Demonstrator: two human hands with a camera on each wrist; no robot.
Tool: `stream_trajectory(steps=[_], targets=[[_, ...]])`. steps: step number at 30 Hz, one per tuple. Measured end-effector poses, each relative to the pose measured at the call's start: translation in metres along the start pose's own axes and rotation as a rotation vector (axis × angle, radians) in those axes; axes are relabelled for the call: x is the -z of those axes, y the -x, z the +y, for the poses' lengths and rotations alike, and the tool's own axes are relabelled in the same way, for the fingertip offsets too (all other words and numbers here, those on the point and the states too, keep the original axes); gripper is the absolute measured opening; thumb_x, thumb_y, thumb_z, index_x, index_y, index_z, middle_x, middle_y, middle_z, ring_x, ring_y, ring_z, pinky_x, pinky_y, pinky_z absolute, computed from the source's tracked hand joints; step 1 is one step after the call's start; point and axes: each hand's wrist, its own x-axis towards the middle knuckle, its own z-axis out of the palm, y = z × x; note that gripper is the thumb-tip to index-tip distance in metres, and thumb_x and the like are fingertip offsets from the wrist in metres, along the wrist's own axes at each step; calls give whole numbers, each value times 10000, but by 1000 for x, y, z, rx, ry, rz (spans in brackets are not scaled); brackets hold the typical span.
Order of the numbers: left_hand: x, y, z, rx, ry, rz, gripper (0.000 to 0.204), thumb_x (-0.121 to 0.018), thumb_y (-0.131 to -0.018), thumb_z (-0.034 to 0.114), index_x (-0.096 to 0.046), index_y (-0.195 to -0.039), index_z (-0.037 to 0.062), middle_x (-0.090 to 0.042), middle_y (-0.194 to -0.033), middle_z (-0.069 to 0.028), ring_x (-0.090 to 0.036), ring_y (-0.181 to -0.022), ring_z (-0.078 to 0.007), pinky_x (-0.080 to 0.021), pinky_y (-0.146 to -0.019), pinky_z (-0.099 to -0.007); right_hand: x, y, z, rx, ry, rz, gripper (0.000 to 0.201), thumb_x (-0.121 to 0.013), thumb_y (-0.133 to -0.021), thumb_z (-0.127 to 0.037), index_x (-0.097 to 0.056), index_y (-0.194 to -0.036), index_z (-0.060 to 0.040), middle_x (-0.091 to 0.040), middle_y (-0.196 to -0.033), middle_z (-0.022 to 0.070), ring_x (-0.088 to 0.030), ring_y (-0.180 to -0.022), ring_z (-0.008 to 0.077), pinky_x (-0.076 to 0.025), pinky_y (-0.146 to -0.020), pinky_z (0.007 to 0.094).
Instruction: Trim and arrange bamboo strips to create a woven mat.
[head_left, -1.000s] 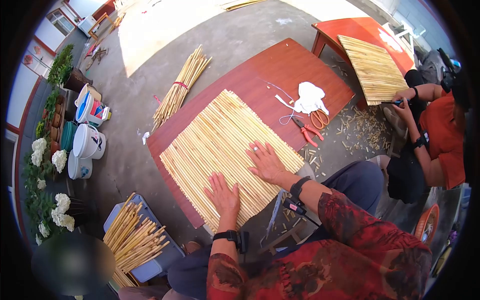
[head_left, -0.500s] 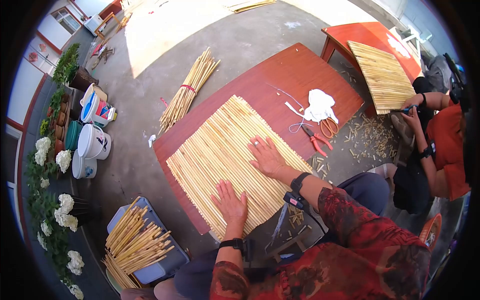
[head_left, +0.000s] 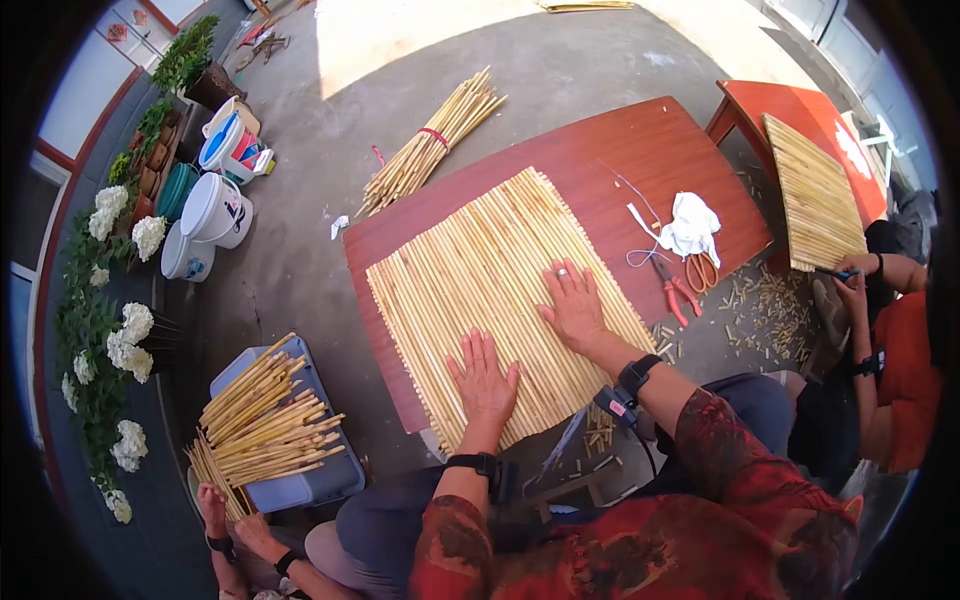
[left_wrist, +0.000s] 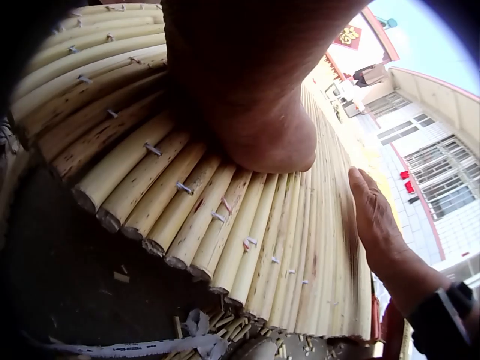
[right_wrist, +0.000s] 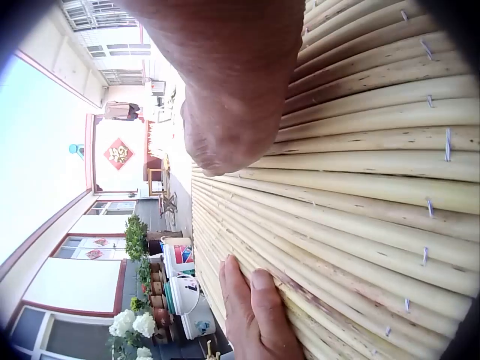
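Note:
A mat of straight pale stalks (head_left: 470,265), tied side by side with small thread stitches, lies on the red-brown tabletop (head_left: 640,135). My left hand (head_left: 485,388) rests palm down near its front edge, fingers spread. Farther right, my right hand (head_left: 577,312) lies flat on the stalks, with a ring on one finger. In the left wrist view, cut stalk ends line the mat's edge. Right of the mat are red-handled pliers (head_left: 682,300), orange-handled scissors (head_left: 702,272) and a white cloth (head_left: 690,225) with loose thread.
A bundle of stalks (head_left: 435,140) lies on the ground beyond the table. At left, a blue-grey bin (head_left: 350,470) holds more stalks; another person's hands (head_left: 255,530) are below it. Another person at right works at a second mat (head_left: 815,190). Buckets (head_left: 218,205) and flowers stand far left.
The head view has turned, so the table sits farther right. Both hands stay flat on the mat. Another person's hands have come into view at lower left.

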Motion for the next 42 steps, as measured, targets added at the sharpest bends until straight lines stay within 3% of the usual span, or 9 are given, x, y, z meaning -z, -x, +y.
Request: stream_trajectory(steps=[8,12,14,19,21,24,29,36,42], targets=[[-9,-1,-5,1,32,28,654,-463,-811,389,-248,-1314,31,-173,-1397,-127,-99,-1306,-252,-5,-1025,-497,-3,9,-2,81,76,-14,589,-489,-804,-366,-329,-1261,-31,-306,-1321,155,-203,-1264,292,-157,-1011,477],[10,-9,-16,21,221,-212,652,-474,-808,391,-272,-1303,19,-186,-1394,-134,-103,-1307,-246,4,-1014,-518,42,5,8,31,-100,-325,482,-520,-803,-310,-422,-1204,-63,-390,-1259,174,-359,-1172,313,-306,-951,394],[39,-25,-35,29,468,-378,602,-502,-808,350,-326,-1268,5,-227,-1367,-173,-207,-1267,-293,-143,-1024,-411,77,17,14,-7,-389,-686,446,-507,-806,-317,-469,-1158,-47,-523,-1112,182,-487,-1040,322,-393,-857,394],[112,-11,-71,-26,575,-295,496,-502,-832,315,-425,-1194,-15,-504,-1135,-187,-452,-1095,-317,-363,-903,-336,148,51,79,-138,-465,-613,435,-496,-812,-293,-482,-1127,6,-590,-969,184,-557,-925,306,-422,-809,356],[157,11,-69,256,903,-468,487,-490,-844,327,-431,-1197,-4,-528,-1111,-137,-490,-1055,-254,-419,-807,-318,169,58,109,-117,-309,-434,368,-479,-848,-263,-506,-1103,0,-577,-923,127,-591,-800,198,-466,-700,291],[178,41,-95,299,1039,-490,489,-490,-853,332,-403,-1205,5,-510,-1129,-135,-525,-990,-238,-451,-742,-325,202,82,109,-561,-875,-259,380,-480,-849,-268,-483,-1138,-21,-557,-941,110,-594,-747,179,-505,-557,274],[164,85,-124,751,1496,-228,391,-508,-845,293,-442,-1130,33,-507,-1096,-125,-503,-1020,-271,-429,-771,-418,178,111,107,-732,-1045,-211,441,-488,-843,-280,-418,-1182,-6,-537,-975,143,-600,-766,223,-527,-574,311],[104,109,-77,889,1369,-261,649,-533,-820,301,-211,-1324,48,-124,-1388,-191,-150,-1273,-344,-276,-889,-568,112,108,20,-650,-1184,-381,412,-498,-832,-255,-435,-1136,14,-513,-947,118,-604,-740,222,-530,-529,338],[59,114,-67,1076,1465,-206,604,-501,-824,315,-253,-1319,71,-162,-1383,-182,-159,-1268,-345,-244,-859,-591,40,147,2,-754,-1092,-583,383,-534,-799,-222,-460,-1069,39,-511,-912,160,-590,-615,255,-517,-432,365]])
